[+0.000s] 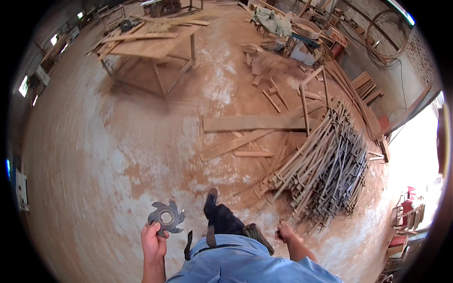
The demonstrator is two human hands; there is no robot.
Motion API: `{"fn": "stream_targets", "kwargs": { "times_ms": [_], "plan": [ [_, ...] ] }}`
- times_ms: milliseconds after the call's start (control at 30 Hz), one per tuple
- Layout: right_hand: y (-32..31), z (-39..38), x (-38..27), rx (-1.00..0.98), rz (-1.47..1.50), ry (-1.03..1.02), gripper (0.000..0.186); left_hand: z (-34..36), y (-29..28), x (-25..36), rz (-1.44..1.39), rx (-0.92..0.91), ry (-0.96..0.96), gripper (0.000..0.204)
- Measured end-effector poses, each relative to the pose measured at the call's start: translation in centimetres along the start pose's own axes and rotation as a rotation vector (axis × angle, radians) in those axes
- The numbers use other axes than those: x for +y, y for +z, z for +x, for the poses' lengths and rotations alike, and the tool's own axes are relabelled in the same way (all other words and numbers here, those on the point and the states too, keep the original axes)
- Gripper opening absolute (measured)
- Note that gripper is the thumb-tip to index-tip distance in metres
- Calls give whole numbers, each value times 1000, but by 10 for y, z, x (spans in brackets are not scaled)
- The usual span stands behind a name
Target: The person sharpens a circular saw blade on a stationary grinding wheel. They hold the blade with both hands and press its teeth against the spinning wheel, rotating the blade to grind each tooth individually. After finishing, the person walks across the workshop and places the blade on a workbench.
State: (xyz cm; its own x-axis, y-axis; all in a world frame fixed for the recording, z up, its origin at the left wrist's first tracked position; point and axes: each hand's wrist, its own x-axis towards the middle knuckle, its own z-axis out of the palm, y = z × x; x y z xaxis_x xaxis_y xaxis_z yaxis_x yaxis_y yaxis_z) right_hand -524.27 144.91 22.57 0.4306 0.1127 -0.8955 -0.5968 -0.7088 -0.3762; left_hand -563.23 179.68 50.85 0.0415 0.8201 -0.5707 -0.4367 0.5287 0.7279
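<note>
A dark grey toothed cutter head [166,217] with several hooked blades and a pale round bore is in my left hand [153,239]. My thumb and fingers pinch its lower left edge, and it is held up over the floor. On the other side of my body, my right hand [284,232] hangs low with its fingers curled in, and nothing shows in it. It is nearest to the large pile of thin metal clamps or rods [328,165], apart from it.
A wooden worktable [151,45] with loose boards stands at the far left. Planks [255,123] lie across the dusty floor ahead, beside a bent metal frame [303,101]. A cluttered bench [306,29] is at the back right. Red-seated chairs [405,212] stand at the right edge.
</note>
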Motion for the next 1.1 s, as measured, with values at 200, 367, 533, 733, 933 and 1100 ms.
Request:
{"fn": "stream_targets", "kwargs": {
  "times_ms": [200, 367, 533, 733, 933, 1100],
  "plan": [
    [91, 85, -82, 76, 84, 101, 15, 188, 134, 83, 120, -164, -22, 20],
    [196, 40, -366, -51, 131, -246, 20, 312, 267, 160, 42, -259, -44, 25],
    [248, 77, -573, 65, 63, -524, 19, 476, 394, 230, -135, -286, -16, 30],
    [254, 142, -635, 247, 489, -98, 21, 653, 588, 317, -188, -514, -140, 21],
    [279, 153, -811, 383, 512, -160, 19, 812, 778, 390, -204, -676, 7, 24],
    [294, 209, -1102, 209, 416, -523, 14, 937, 921, 420, -42, -573, 241, 17]
  ]
}}
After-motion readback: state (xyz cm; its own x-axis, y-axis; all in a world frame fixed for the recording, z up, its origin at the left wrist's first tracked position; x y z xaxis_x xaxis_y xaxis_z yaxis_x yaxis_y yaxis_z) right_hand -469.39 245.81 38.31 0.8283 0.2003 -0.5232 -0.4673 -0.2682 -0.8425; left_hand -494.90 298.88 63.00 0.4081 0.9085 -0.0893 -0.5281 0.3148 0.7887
